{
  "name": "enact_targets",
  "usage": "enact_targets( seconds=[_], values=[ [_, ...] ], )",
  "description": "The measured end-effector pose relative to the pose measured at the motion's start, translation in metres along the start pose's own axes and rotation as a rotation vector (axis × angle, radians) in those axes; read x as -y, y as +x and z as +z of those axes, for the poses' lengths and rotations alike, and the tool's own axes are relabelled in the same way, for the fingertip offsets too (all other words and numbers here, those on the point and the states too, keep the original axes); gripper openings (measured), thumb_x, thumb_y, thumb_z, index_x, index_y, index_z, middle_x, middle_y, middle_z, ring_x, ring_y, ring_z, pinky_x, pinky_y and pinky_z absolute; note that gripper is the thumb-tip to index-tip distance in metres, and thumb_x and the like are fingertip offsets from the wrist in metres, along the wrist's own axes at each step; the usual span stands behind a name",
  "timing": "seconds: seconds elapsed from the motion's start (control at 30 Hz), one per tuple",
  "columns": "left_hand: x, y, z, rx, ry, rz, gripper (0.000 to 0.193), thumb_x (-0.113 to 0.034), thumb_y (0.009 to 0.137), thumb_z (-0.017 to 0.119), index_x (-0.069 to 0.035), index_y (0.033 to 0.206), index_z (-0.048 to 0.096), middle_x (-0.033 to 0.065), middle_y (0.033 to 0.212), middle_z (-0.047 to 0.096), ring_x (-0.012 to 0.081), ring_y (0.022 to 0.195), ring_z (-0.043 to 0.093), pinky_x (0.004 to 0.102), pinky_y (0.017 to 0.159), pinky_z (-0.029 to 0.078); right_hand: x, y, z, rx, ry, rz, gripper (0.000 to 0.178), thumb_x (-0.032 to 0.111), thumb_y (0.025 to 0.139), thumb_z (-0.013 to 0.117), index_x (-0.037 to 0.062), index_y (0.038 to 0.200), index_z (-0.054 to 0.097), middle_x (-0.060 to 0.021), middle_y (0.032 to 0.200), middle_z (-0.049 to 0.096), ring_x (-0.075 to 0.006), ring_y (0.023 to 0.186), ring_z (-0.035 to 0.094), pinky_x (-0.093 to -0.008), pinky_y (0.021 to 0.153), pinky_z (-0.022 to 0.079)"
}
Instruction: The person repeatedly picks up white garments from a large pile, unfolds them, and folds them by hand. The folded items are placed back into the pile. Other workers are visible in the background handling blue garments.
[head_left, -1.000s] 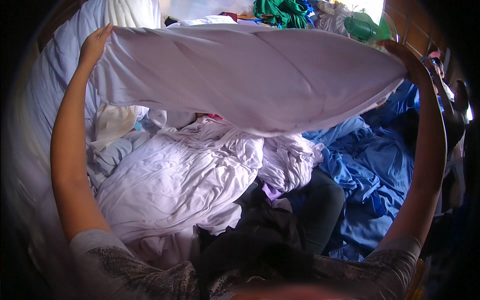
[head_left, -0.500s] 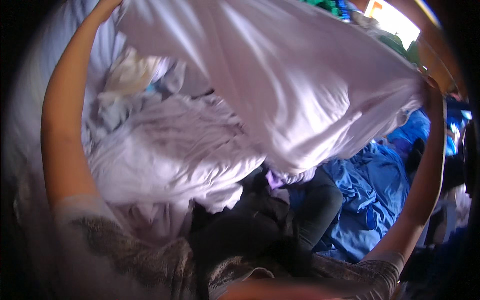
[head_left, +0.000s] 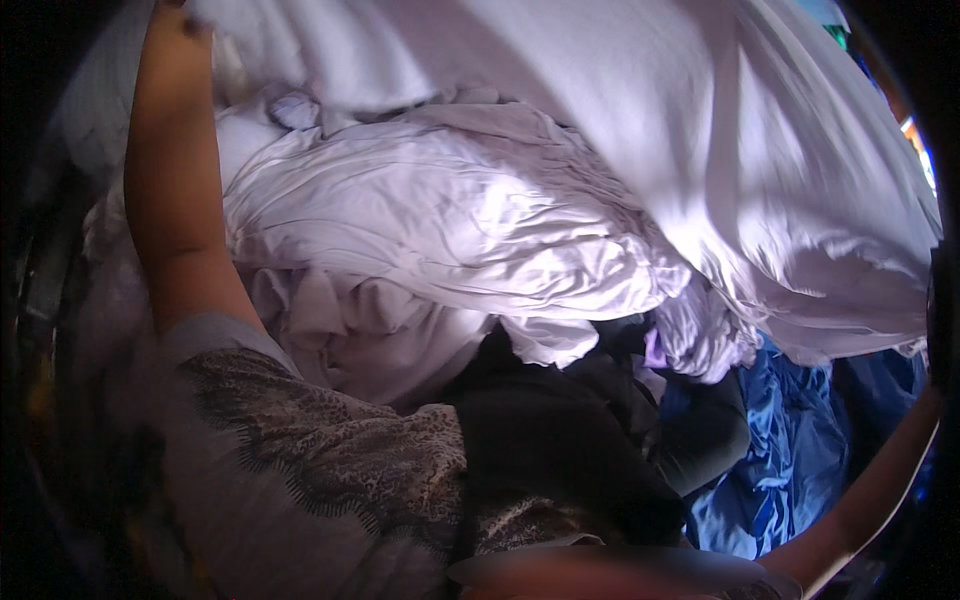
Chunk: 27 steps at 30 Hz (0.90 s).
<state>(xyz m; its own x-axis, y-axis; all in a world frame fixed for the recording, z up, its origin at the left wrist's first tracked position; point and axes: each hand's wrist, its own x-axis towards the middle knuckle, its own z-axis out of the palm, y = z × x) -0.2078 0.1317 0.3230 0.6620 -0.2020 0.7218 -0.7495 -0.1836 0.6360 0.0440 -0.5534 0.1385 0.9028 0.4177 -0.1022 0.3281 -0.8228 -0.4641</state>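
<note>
A large pale lilac-white sheet [head_left: 760, 150] is spread in the air across the top and right, held up between my raised arms. My left hand [head_left: 182, 14] is at the upper left, mostly cut off by the picture's edge, with the sheet's edge beside it. At the far right, my right hand [head_left: 936, 370] is almost lost in the dark rim, where the sheet's lower corner gathers. The fingers of both hands are largely hidden, but the sheet hangs stretched from them. Below it lies a heap of crumpled pale cloth [head_left: 430, 220].
Shiny blue fabric [head_left: 790, 450] lies in folds at the right, beside my dark-trousered leg [head_left: 710, 440]. A small purple piece of cloth [head_left: 655, 348] shows near my knee. More pale cloth [head_left: 340, 330] drapes against my lap.
My right arm has swung outward and down to the right edge, drawing the sheet wider. The view has shifted, and the sheet now covers most of the top and right.
</note>
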Motion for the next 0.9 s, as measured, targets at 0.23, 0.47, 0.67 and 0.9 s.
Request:
enact_targets(
  seconds=[0.23,0.47,0.67,0.9],
  values=[
    [-0.085,-0.153,-0.076,-0.196,0.456,-0.392,0.054,-0.014,0.069,0.065,-0.004,0.120,0.051,0.0095,0.115,0.058,0.0194,0.107,0.055,0.0329,0.097,0.041,0.072,0.132,0.038,-0.031,0.021,-0.202,0.032,0.026,0.090,0.053,0.0035,0.110,0.062,-0.0187,0.106,0.065,-0.0307,0.098,0.063,-0.0388,0.085,0.049],
    [-0.104,-0.262,-0.088,-0.360,0.448,-0.716,0.059,-0.023,0.068,0.065,-0.002,0.122,0.056,0.0082,0.120,0.056,0.0179,0.109,0.054,0.0311,0.100,0.038,0.159,0.346,0.014,-0.459,-0.004,-0.277,0.032,0.029,0.090,0.053,0.0036,0.106,0.064,-0.0190,0.102,0.066,-0.0312,0.094,0.065,-0.0398,0.081,0.051],
    [0.001,-0.305,-0.117,-0.620,0.129,-1.070,0.055,-0.007,0.068,0.056,-0.003,0.122,0.058,0.0109,0.113,0.059,0.0192,0.099,0.057,0.0276,0.089,0.045,0.234,0.395,0.173,-0.730,-0.181,-0.583,0.037,0.032,0.087,0.060,0.0040,0.111,0.063,-0.0204,0.107,0.065,-0.0319,0.099,0.063,-0.0397,0.087,0.048],
    [0.108,-0.341,-0.143,-0.571,0.899,-1.254,0.043,0.000,0.069,0.045,-0.006,0.104,0.070,0.0083,0.095,0.067,0.0189,0.090,0.060,0.0276,0.086,0.045,0.242,0.245,0.286,0.040,0.064,-0.574,0.048,0.035,0.080,0.071,-0.0008,0.111,0.063,-0.0186,0.113,0.064,-0.0325,0.105,0.061,-0.0371,0.091,0.046]
  ],
)
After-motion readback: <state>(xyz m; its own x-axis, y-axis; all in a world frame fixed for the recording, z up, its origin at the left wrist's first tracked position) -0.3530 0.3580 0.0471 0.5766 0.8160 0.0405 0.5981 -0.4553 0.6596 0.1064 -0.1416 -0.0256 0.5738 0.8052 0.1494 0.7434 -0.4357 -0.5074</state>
